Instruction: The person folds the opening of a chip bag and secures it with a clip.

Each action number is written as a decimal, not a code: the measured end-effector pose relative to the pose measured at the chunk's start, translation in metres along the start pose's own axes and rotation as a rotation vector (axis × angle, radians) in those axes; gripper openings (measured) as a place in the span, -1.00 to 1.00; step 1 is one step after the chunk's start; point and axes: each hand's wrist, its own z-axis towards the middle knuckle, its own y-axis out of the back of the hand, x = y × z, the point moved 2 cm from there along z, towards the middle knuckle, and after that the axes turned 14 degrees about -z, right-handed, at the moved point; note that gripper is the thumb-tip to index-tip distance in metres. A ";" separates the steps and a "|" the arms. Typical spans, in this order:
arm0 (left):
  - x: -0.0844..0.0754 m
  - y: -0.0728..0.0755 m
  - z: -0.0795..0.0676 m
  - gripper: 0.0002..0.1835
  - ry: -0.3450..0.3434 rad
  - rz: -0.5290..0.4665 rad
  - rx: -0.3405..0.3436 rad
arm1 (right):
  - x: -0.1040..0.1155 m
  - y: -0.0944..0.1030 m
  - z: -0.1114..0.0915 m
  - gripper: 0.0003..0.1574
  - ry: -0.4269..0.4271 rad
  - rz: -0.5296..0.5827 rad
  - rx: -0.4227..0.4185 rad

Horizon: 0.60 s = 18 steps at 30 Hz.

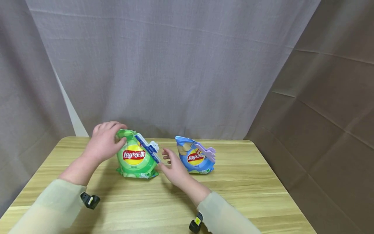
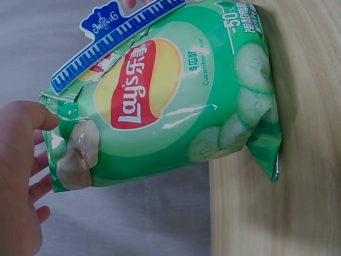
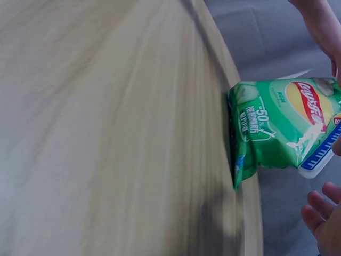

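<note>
A green bag of chips (image 1: 131, 165) stands upright on the wooden table, with cucumber slices printed on its front. A blue-and-white bag clip (image 1: 147, 148) with a piano-key pattern sits slantwise across its upper right corner. My left hand (image 1: 106, 143) holds the bag's upper left corner, thumb in front and the other fingers behind, as the left wrist view also shows. Beside the clip's lower end is my right hand (image 1: 176, 169), its fingers loosely bent and nothing held. The right wrist view catches only part of these right-hand fingers (image 3: 322, 210), near the clip.
To the right stands a blue bag of chips (image 1: 190, 165) with a purple clip (image 1: 208, 152) across its upper right corner. Grey curtains (image 1: 175, 71) hang behind the table (image 1: 248, 201), and a brownish one (image 1: 327, 113) hangs along the right.
</note>
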 end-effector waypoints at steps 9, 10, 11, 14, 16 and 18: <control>0.007 -0.002 -0.001 -0.67 0.061 -0.096 -0.028 | -0.011 0.008 -0.023 -0.26 0.003 -0.039 0.010; 0.008 -0.002 -0.001 -0.67 0.075 -0.113 -0.028 | -0.012 0.009 -0.026 -0.27 0.008 -0.042 0.010; 0.009 -0.002 -0.001 -0.67 0.087 -0.129 -0.028 | -0.012 0.010 -0.028 -0.27 0.014 -0.046 0.009; 0.012 -0.001 -0.003 -0.66 0.138 -0.176 -0.020 | -0.015 0.013 -0.037 -0.29 0.034 -0.060 0.008; 0.013 -0.001 -0.004 -0.65 0.171 -0.211 -0.011 | -0.016 0.016 -0.043 -0.29 0.039 -0.064 0.015; 0.015 -0.001 -0.006 -0.63 0.201 -0.245 -0.006 | -0.018 0.019 -0.050 -0.29 0.047 -0.062 0.020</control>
